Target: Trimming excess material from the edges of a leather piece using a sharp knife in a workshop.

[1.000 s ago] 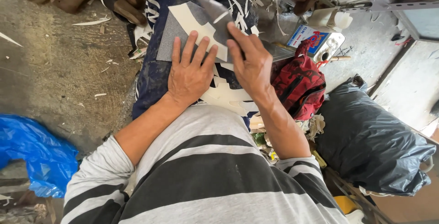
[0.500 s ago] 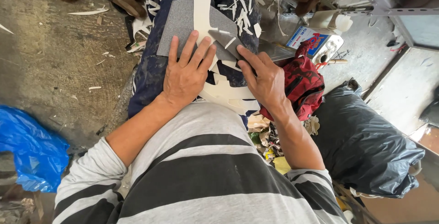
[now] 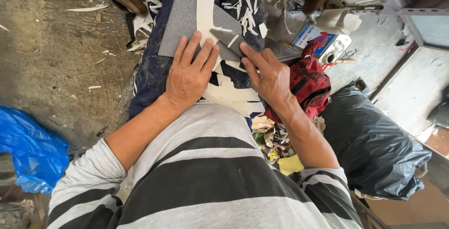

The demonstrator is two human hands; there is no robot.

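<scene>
Since half a second ago our right hand [image 3: 271,77] slid inward gripping the knife [image 3: 243,42], left hand [image 3: 189,77] still flat, fingers spread, pinning the grey sheet [image 3: 180,28].

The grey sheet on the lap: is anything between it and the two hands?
Partly. The left hand lies flat with its fingers directly on the grey sheet. A cream cut-out piece lies across the sheet, under the other fingers. The right hand presses a dark blade down onto them, so its fingertips meet the blade, not the sheet.
</scene>
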